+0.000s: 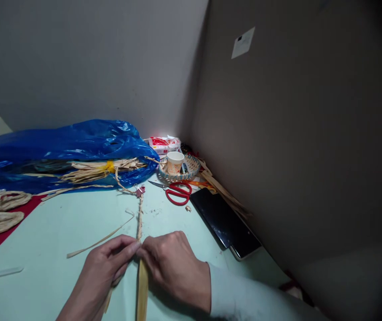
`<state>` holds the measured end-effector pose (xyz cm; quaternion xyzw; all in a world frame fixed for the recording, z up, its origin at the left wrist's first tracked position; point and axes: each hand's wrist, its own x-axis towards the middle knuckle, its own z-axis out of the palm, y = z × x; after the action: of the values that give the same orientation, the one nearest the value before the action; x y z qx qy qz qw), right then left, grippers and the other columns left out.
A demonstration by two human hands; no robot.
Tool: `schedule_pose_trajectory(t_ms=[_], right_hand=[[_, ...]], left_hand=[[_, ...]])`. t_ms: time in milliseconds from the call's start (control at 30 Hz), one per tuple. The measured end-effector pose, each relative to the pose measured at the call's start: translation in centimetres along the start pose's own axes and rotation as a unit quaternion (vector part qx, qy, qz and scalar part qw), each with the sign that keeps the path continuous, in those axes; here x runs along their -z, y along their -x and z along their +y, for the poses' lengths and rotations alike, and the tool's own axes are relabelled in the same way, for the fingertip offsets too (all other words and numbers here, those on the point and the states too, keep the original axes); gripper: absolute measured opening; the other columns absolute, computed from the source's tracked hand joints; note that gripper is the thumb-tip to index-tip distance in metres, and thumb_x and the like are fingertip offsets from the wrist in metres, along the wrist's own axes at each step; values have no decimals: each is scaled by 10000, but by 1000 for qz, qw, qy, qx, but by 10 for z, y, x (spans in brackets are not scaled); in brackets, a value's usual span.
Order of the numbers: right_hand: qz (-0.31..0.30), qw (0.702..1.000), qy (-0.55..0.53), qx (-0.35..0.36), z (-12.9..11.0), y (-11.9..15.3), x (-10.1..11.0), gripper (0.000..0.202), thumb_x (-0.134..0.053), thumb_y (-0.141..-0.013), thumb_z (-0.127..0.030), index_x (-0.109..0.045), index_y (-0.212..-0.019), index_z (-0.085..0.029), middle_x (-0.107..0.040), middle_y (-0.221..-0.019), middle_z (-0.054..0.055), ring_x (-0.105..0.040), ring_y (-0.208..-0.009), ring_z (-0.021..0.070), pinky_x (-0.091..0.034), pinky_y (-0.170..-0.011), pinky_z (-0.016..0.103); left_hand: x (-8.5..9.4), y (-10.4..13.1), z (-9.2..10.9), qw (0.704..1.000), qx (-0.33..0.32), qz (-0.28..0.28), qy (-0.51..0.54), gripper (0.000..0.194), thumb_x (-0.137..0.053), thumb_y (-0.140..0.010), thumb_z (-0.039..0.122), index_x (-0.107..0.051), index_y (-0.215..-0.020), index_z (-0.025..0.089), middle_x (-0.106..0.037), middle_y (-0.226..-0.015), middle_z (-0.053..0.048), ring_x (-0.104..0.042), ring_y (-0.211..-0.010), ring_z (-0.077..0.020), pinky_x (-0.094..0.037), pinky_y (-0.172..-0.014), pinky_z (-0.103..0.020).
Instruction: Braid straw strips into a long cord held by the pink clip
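Note:
A thin braid of pale straw [140,218] runs down the table toward me, its far end held by a red clip [140,191]. At its near end my left hand [110,258] pinches the straw between thumb and forefinger. Right beside it my right hand [175,263] is also closed on the strands, fingertips almost touching those of the left. A wide flat straw strip [142,290] hangs toward me from between the hands. Another narrow strand comes out below my left hand. The exact crossing of the strands is hidden by the fingertips.
A loose straw strip [100,240] lies left of the braid. Behind are a blue plastic bag [77,138] with a straw bundle [104,171], red-handled scissors [178,194], and a basket [194,167] holding a paper cup [175,163]. A black tablet-like device [222,218] lies by the right wall.

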<state>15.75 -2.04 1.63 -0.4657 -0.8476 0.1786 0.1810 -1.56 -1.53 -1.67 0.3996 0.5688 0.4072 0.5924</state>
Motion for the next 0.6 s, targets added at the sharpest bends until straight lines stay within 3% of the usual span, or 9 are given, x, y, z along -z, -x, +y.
schedule_pose_trajectory(t_ms=[133,300,367,467,600], right_hand=[[-23,982,-175,-61,5,-6,1,296,-546,-956,-290,-715,-763,-142,-672,-637,29,-480,-547,105,-305,-559,229],[-45,919,-378,-99,12,-12,-8,287,-561,-916,-275,-737,-750,-120,-654,-605,4,-515,-558,99,-371,-563,193],[-46,915,-386,-111,11,-12,-10,279,-567,-890,-264,-724,-713,-115,-611,-567,-5,-503,-545,101,-361,-541,195],[-18,937,-331,-115,8,-11,-10,309,-583,-864,-267,-655,-602,-118,-500,-501,-33,-366,-500,81,-259,-482,218],[10,949,-302,-94,6,-10,-8,338,-555,-866,-243,-571,-546,-133,-393,-490,-55,-269,-513,79,-197,-491,252]], left_hand=[[-3,6,2,1000,0,17,1,321,-855,-600,441,-703,-663,165,-398,-464,95,-253,-422,-37,-167,-419,-159],[-2,11,0,999,-11,44,-4,321,-835,-604,448,-705,-712,175,-609,-590,32,-381,-437,-53,-232,-421,-156],[-1,14,0,999,5,38,-16,358,-827,-592,479,-716,-760,183,-634,-592,20,-402,-413,-68,-243,-404,-172],[1,25,2,998,17,56,-39,421,-814,-587,532,-711,-808,189,-641,-573,13,-411,-375,-84,-254,-387,-193],[-3,48,5,989,-29,90,-112,407,-732,-668,610,-667,-696,210,-678,-591,-7,-428,-356,-95,-352,-407,-229]])
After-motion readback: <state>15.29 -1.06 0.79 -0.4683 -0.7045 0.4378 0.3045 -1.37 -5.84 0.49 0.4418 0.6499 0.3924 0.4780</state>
